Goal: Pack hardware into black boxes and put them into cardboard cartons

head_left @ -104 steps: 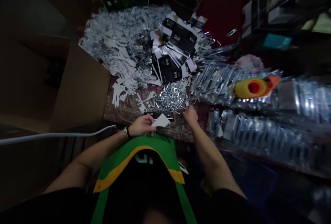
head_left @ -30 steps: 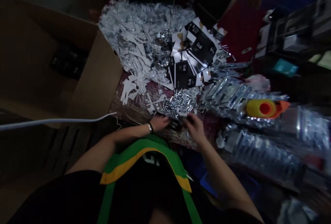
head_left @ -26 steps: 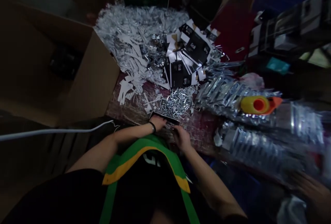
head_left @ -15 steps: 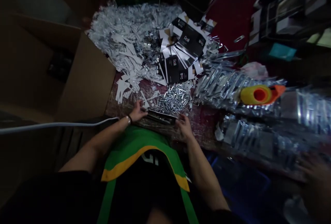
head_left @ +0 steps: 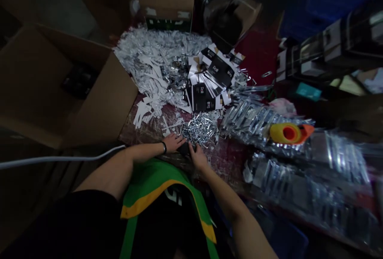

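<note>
Head view: the fingers of the left hand (head_left: 173,143) and the right hand (head_left: 198,157) touch one small, dark, flat-looking piece (head_left: 183,149) on the dark red table (head_left: 227,159), just nearer than one heap of countless loose silver metal pieces (head_left: 203,128); whether they grasp or merely press it, I cannot tell. Work on that piece looks unfinished, and at least two black printed cardboard cartons (head_left: 220,69) beyond the heap lie flat, not made up. Two rows of shiny plastic-bagged packets (head_left: 245,119) seem done, their number unclear, with one yellow-and-orange plastic ring-shaped holder (head_left: 298,134) on top.
</note>
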### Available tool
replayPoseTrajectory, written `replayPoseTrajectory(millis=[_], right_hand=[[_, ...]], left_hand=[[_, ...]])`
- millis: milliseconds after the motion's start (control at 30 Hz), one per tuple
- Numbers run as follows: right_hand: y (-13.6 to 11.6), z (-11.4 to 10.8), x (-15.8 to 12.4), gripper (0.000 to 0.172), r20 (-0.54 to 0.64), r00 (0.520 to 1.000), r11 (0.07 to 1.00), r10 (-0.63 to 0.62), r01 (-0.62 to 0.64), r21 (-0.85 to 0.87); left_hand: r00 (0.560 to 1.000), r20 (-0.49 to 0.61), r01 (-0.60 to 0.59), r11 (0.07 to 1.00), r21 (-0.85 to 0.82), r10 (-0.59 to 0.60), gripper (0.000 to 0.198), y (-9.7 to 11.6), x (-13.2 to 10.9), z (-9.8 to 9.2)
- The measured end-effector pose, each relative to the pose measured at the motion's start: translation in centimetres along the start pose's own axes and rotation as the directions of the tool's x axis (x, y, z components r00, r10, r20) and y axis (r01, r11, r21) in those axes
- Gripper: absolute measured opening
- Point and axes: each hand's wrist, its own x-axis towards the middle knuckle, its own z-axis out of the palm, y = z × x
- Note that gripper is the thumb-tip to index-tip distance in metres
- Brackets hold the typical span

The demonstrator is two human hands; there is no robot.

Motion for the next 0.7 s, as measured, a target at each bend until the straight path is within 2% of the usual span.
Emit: replayPoseTrajectory(millis=[100, 200, 300, 400, 467, 533, 633, 700], right_hand=[[-0.3, 0.1, -0.1, 0.079, 0.021, 1.000, 1.000, 0.008, -0.009, 0.011], [-1.0, -0.5, -0.9, 0.087, 0.007, 1.000, 0.998, 0.029, -0.029, -0.051], [-0.6, -2.8, -0.7, 0.090, 0.038, 0.999, 0.994, -0.022, 0.026, -0.111], [0.6, -5.6, 1.0, 0.074, 0.064, 0.995, 0.989, -0.070, 0.078, -0.122], [0.5, -6.3, 2.0, 0.073, 0.092, 0.992, 0.987, -0.082, 0.094, -0.132], [-0.4, -5.5, 2.4, 0.071, 0.100, 0.993, 0.983, -0.070, 0.085, -0.164], [-1.5, -2.7, 1.6, 0.068, 0.047, 0.999, 0.982, -0.018, 0.026, -0.189], [-1.3, -1.3, 1.1, 0.070, -0.002, 1.000, 0.992, -0.026, 0.025, -0.120]], left_hand=[[0.998, 0.026, -0.053, 0.998, 0.028, 0.052, 0.087, 0.3, 0.9, 0.3], [0.996, -0.063, -0.066, 0.996, 0.066, 0.070, 0.089, 0.9, 0.6, 1.4], [0.982, -0.143, -0.108, 0.990, 0.093, 0.121, 0.089, 1.7, 1.1, 2.3], [0.971, -0.175, -0.139, 0.980, 0.141, 0.163, 0.062, 1.9, 2.4, 2.2], [0.971, -0.178, -0.127, 0.977, 0.174, 0.158, 0.045, 2.0, 3.0, 1.7], [0.967, -0.205, -0.108, 0.973, 0.203, 0.151, 0.038, 2.2, 3.0, 1.3], [0.934, -0.327, -0.076, 0.973, 0.218, 0.146, 0.030, 3.3, 2.4, 1.2], [0.926, -0.374, 0.013, 0.988, 0.154, 0.046, 0.028, 4.3, 2.2, 0.9]])
